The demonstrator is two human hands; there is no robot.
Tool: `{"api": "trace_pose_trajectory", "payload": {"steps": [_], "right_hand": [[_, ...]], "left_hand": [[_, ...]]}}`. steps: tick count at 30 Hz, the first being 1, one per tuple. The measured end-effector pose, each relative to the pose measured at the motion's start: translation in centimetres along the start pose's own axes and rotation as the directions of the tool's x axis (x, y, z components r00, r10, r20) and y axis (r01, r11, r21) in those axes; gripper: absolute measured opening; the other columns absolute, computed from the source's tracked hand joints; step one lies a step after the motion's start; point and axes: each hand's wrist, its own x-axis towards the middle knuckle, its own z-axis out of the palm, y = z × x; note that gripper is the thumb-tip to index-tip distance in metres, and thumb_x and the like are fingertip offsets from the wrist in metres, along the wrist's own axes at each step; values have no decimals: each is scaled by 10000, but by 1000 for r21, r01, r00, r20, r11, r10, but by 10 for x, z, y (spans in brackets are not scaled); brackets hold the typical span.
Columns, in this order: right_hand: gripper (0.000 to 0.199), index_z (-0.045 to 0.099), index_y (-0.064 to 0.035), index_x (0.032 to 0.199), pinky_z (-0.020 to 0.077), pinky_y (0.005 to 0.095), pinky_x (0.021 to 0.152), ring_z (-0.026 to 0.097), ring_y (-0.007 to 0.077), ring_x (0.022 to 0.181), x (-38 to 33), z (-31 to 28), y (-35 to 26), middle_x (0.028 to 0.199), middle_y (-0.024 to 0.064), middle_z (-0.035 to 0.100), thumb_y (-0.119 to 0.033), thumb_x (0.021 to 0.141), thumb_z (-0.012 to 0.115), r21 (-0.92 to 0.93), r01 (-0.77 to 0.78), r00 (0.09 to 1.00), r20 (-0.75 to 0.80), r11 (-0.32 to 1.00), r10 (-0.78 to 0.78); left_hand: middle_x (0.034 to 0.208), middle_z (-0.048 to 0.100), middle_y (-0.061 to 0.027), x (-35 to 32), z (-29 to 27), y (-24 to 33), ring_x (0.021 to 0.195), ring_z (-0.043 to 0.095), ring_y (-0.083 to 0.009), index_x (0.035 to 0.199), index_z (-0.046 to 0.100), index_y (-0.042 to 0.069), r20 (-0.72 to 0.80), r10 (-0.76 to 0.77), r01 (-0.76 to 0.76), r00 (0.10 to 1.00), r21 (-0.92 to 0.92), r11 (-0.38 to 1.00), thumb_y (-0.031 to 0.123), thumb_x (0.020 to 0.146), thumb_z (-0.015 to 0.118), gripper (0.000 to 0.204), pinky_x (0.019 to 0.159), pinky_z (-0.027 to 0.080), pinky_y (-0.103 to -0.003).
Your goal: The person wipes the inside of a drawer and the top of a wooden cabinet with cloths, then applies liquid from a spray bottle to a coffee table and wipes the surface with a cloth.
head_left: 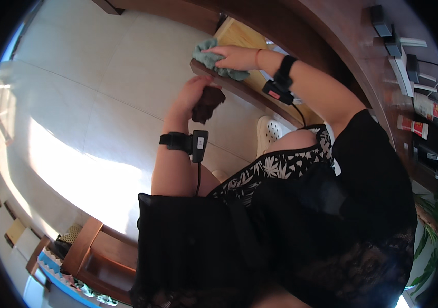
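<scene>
My right hand presses a crumpled grey-green cloth onto the top edge of a pulled-out drawer's dark brown front. Its fingers are bent over the cloth. Close by, at the drawer's outer corner, my left hand is closed around a bunched dark brown cloth, which hangs below the fingers. Pale wood shows inside the drawer, with some contents partly hidden behind my right forearm. Each wrist wears a black strap with a small box and a cable.
A dark wooden desktop above the drawer carries chargers, a power strip and a red-and-white cup. My shoe stands below the drawer on the tiled floor. A wooden chair is at lower left, a plant at right.
</scene>
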Motion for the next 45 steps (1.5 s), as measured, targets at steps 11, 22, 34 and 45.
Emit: {"api": "trace_pose_trajectory", "payload": {"steps": [11, 22, 34, 45], "right_hand": [[308, 638, -21, 999, 480, 396, 755, 621, 266, 815, -167, -20, 37, 877, 154, 657, -202, 766, 550, -372, -411, 847, 183, 832, 500], [332, 686, -8, 931, 499, 361, 708, 632, 219, 779, -323, -5, 70, 883, 119, 671, -303, 859, 550, -507, -787, 321, 152, 353, 935], [363, 593, -31, 1169, 464, 312, 859, 597, 169, 920, -310, -11, 134, 1000, 87, 659, -91, 824, 497, 40, -806, 569, -221, 591, 792], [430, 533, 46, 1204, 443, 359, 923, 591, 304, 1062, -194, -35, 130, 1100, 219, 623, -140, 819, 499, 48, -546, 763, -384, 837, 520]], "left_hand": [[781, 654, -77, -14, 7, 19, 596, 567, -175, 967, 669, 19, 105, -80, 80, 991, -1, 997, 266, 878, 470, 330, 474, 457, -317], [695, 611, -24, -3, 10, 28, 521, 480, -144, 901, 699, 87, 141, -208, 209, 968, 9, 978, 355, 853, 467, 358, 432, 367, -285], [1399, 453, -88, 22, 79, 17, 909, 606, -219, 1398, 360, 137, 243, 133, -81, 961, -212, 974, 214, 912, 420, 496, 710, 520, -341], [1222, 551, -145, 29, 45, 8, 935, 609, -272, 1325, 381, 68, -64, 159, -171, 985, -290, 942, 158, 881, 451, 458, 780, 534, -391]]}}
